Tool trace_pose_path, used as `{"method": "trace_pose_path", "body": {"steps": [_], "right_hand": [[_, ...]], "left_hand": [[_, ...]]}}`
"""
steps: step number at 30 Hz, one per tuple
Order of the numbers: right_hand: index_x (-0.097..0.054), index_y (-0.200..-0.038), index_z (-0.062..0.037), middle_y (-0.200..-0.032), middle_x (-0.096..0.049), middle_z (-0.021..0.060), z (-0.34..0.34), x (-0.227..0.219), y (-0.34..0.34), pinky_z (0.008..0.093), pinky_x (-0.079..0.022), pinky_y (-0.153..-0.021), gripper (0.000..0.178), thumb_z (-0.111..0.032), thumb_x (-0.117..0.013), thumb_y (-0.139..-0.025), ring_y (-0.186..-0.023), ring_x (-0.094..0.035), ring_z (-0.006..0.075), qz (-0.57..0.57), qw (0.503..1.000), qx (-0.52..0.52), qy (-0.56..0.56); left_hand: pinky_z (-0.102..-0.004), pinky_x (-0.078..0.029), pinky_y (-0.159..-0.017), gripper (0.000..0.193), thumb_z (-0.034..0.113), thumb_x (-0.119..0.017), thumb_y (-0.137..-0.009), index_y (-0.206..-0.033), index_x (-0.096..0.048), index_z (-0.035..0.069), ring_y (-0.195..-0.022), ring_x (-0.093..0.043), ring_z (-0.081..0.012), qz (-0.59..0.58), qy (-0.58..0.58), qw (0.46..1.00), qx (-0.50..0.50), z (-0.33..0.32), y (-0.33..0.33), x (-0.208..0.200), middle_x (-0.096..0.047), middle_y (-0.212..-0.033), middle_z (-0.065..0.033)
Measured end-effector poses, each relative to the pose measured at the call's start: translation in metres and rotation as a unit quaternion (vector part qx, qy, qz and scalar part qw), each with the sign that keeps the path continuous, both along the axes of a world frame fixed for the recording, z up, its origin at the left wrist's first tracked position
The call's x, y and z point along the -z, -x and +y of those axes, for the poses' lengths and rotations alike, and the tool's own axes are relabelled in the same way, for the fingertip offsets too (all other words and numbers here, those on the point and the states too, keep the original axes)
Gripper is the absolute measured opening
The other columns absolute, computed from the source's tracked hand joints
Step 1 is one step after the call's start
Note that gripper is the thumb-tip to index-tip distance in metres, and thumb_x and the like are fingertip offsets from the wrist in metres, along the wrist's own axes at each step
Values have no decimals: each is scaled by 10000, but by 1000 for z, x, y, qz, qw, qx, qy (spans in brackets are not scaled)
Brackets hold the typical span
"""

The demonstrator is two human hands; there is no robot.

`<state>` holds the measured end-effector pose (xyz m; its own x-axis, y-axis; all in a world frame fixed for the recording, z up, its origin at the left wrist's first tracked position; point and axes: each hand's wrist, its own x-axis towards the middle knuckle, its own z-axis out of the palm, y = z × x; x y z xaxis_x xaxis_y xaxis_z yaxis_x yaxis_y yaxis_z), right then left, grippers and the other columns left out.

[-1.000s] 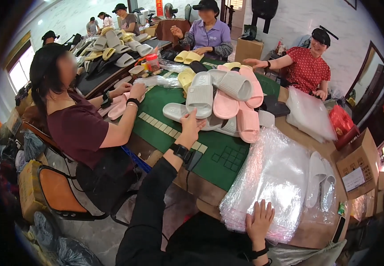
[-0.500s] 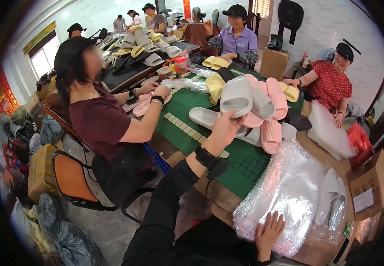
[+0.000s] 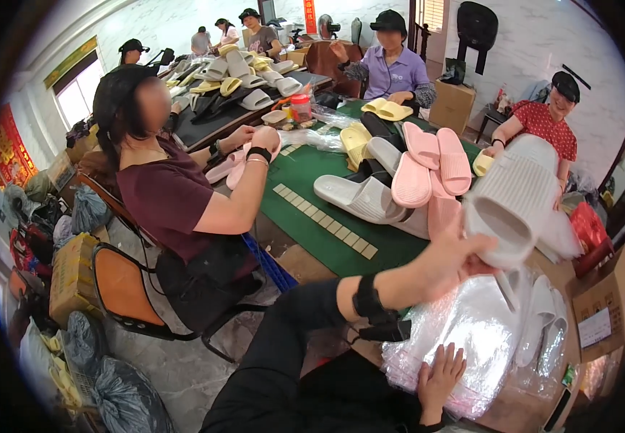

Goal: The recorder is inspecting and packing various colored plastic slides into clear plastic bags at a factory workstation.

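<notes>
My left hand is closed round a light grey slide slipper, lifted at the right above the clear plastic bags. Another grey edge shows just under it, perhaps a second slipper. Flat on the near end of the bag stack lies my right hand, its fingers spread. Beyond my left arm, pink slippers and grey slippers are heaped on the green tabletop. A pair of pale slippers in clear plastic rests right of the bags.
An open carton stands at the right edge. On the left, a co-worker in a maroon shirt handles pink slippers beside an orange chair. Two more people sit across the table. Black bags lie on the floor.
My left hand has carried the grey slipper from over the heap rightward and nearer, above the bags. My right hand stays on the bag stack.
</notes>
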<state>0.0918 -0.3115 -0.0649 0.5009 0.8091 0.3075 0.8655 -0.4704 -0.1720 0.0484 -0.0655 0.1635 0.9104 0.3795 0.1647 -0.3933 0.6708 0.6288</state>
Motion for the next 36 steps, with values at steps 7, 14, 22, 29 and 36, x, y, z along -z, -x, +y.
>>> {"method": "trace_pose_path", "body": {"steps": [7,14,22,29,36], "right_hand": [[-482,-1312,-51,-1443,-369,163,2,3,-1,544,-156,-1120,557,-292,-597,-823,-1365,-251,393,9,1000,-7,1],[-460,-1338,-76,-1449,-362,161,-5,0,4,527,-173,-1110,560,-254,-591,-824,-1356,-265,397,43,999,29,2],[-508,-1303,-97,-1428,-397,148,1,-5,0,521,-288,-1020,545,-353,-595,-830,-1222,-433,377,29,999,25,-13],[-551,-1240,-75,-1283,-521,162,-14,-35,-9,455,-362,-967,461,-257,-643,-826,-1120,-517,339,152,984,-22,-93],[-609,-1039,-12,-889,-620,132,-30,-102,-55,391,-423,-815,317,-151,-713,-775,-849,-558,325,0,964,103,-244]], "left_hand": [[-342,-563,-755,637,69,-577,-889,-1406,-213,151,-963,-616,-195,63,33,992,108,-54,-20,30,-495,-1227,-78],[-324,-544,-737,645,46,-546,-892,-1435,-209,136,-971,-589,-181,243,-46,961,126,-66,-42,159,-517,-1206,-94],[-365,-355,-990,367,269,-483,-966,-1282,-447,84,-1152,-463,-186,135,224,965,23,-75,-13,218,-519,-1224,-60],[-379,-363,-1012,415,166,-420,-985,-1388,-326,130,-1192,-452,-192,168,106,979,35,-85,-8,216,-447,-1317,-38],[-373,-364,-1029,443,90,-440,-958,-1382,-314,97,-1194,-476,-210,211,77,975,0,-85,0,220,-464,-1302,-66]]}}
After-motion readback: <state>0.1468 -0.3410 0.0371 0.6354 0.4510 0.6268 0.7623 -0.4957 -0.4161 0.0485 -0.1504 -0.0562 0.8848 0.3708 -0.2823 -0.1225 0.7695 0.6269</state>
